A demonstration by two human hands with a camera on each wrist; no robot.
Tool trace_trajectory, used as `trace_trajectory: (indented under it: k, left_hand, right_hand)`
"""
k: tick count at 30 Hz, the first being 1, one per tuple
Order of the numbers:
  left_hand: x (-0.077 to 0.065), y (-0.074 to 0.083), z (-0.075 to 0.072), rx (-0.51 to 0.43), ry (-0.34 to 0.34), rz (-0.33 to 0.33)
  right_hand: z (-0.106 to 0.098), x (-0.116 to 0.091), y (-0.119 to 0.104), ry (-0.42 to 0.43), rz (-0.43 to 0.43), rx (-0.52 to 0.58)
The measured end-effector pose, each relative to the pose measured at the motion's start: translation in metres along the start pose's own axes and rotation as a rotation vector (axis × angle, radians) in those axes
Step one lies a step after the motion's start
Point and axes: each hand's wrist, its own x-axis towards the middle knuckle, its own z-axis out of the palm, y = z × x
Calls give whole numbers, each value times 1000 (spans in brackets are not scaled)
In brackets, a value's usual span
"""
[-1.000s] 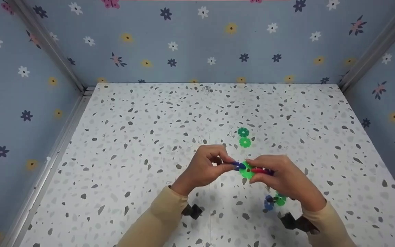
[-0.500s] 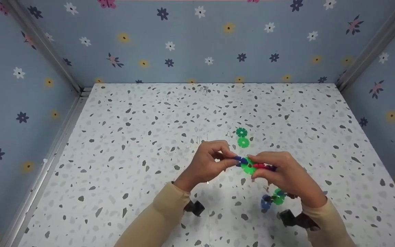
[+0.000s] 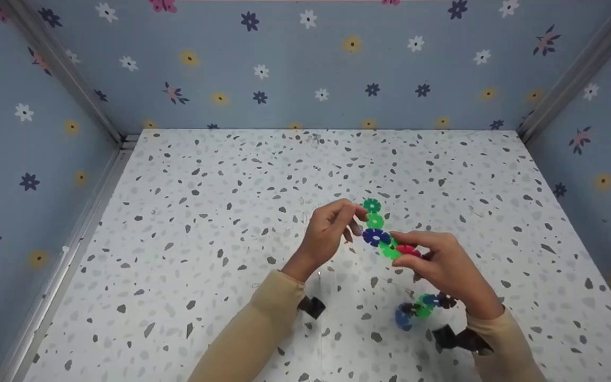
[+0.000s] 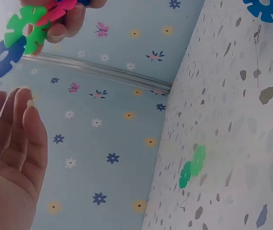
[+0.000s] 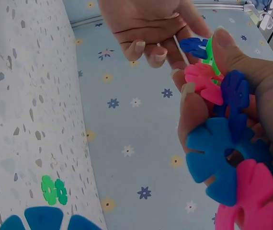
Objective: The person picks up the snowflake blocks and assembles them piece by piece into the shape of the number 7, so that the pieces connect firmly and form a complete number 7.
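My right hand (image 3: 441, 260) pinches a chain of slotted plastic snowflake discs between thumb and fingers. At its free end sit a dark blue disc (image 3: 375, 237), a bright green disc (image 4: 27, 29) and a pink-red disc (image 3: 407, 250). In the right wrist view the chain runs on past the palm through a dark blue disc, a lighter blue disc (image 5: 213, 158) and another pink disc (image 5: 251, 196). My left hand (image 3: 326, 233) is just left of the free end, apart from it, fingers loosely bent and holding nothing.
Two green discs (image 3: 375, 220) lie side by side on the speckled white table (image 3: 231, 185), beyond the hands. Below my right hand, more blue, green and dark discs (image 3: 423, 306) show in a row. Flower-patterned walls (image 3: 295, 53) enclose the table's back and sides.
My left hand has let go of the dark blue disc and drawn back up and left. That disc now shows its face, joined to the green one. My right hand keeps its hold.
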Motion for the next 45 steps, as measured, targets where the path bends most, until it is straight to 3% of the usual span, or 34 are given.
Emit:
trace_trajectory:
  k: [4,7,14,19,23,28,35,38,45]
  left_hand:
    - [14,-23,4,112,122,-141]
    - [21,-43,7,239,154,-237]
    - [31,-80,18,479,85,-400]
    - [38,-91,30,626,43,-491]
    - [39,-98,38,702,46,-549]
    - [39,-104,43,770,75,-572]
    - [38,-109,46,838,50,-551]
    - [37,-107,43,802,32,-543]
    - [29,-105,30,619,36,-513]
  right_hand:
    - [-2,-1,-1,19,22,-1]
    - [-2,-1,-1,27,34,2]
    - [-3,-3,1,46,21,7]
    - [-3,-6,2,53,5,24]
    - [-2,-8,1,54,9,23]
    - [-1,-8,1,67,3,40]
    - [-3,-8,-2,89,18,42]
    - [-4,-9,-3,106,46,35]
    - [-1,-9,-5,154,140,36]
